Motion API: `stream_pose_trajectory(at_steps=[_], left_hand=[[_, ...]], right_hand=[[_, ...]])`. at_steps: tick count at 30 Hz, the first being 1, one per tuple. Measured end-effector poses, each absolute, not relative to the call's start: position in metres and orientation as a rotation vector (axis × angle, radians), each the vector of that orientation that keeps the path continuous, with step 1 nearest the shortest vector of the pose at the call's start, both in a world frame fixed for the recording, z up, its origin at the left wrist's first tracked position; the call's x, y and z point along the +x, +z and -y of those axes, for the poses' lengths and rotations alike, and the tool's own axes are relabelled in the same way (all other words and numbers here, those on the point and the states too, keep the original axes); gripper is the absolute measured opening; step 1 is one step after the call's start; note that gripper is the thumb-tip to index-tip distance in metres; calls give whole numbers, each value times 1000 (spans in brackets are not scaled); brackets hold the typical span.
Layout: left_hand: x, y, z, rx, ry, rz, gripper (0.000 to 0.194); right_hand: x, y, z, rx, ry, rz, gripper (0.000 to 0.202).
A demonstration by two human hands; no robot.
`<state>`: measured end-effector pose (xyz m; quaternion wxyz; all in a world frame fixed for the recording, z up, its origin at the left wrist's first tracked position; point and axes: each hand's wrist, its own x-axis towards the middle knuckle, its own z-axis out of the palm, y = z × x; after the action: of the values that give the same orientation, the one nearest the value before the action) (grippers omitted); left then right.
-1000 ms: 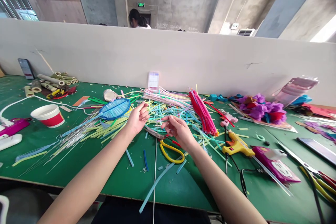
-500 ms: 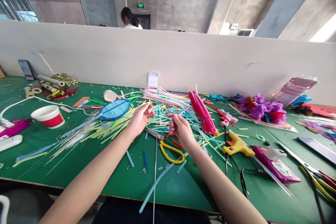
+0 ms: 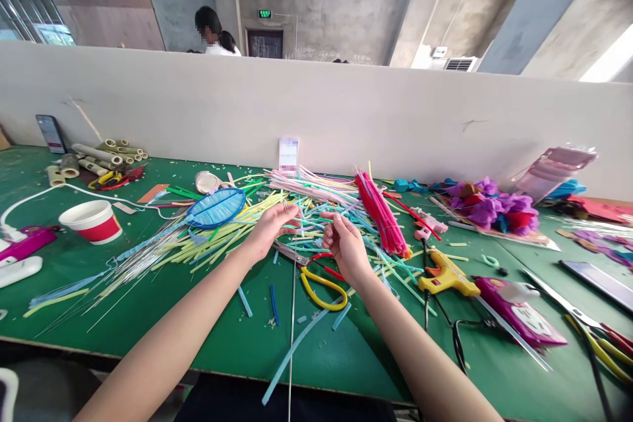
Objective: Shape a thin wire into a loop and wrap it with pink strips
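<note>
My left hand [image 3: 273,229] hovers over the heap of coloured fuzzy strips [image 3: 217,237], its fingers bent inward and closed. Anything between those fingertips is too small to make out. Facing it, my right hand [image 3: 345,244] is curled with thumb and forefinger pinched. A small green bit shows at that pinch, but whether it is held or lies behind is unclear. Below the hands lie scissors with yellow-and-red handles [image 3: 324,287]. A thin metal wire [image 3: 293,323] runs from under the hands past the table's front edge. Beside it is a light-blue strip [image 3: 297,349].
Left are a blue oval net-like piece [image 3: 217,206], a paper cup [image 3: 93,221] and bamboo tubes [image 3: 101,153]. Right are a red-pink strip bundle [image 3: 380,214], a yellow glue gun [image 3: 448,273], a magenta power strip [image 3: 517,310] and purple flowers [image 3: 494,204]. A partition [image 3: 316,105] stands behind.
My left hand has shifted slightly right and down, its fingers reaching further toward the right hand. My right hand has turned a little. A person beyond the partition has moved left.
</note>
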<state>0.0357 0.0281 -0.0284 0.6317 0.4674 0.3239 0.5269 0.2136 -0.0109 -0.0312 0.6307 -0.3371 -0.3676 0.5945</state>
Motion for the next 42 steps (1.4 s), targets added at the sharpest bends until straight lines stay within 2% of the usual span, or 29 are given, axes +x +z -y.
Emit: stream_pose_trajectory(at_steps=[16,20,25,31,34,42], left_hand=[[42,-31,-22,1131,1133,-629,40],[46,-35,-21,1124,1124,-634,34],[50,-36,-18,1083,1119,-622,28],[48,-32,-16,1013,1062,-542,38],[48,-32,-17,980,1065,-505,37],[46,-28,-19,956,1064,-428,37]], right_hand=[[215,-28,12,-643,1555,723,24],[213,-28,14,-625,1572,726,20],[210,-29,15,-629,1653,734,20],[212,-28,16,-601,1764,744,20],[212,-28,16,-589,1797,755,18],[209,-26,17,-568,1740,777,19]])
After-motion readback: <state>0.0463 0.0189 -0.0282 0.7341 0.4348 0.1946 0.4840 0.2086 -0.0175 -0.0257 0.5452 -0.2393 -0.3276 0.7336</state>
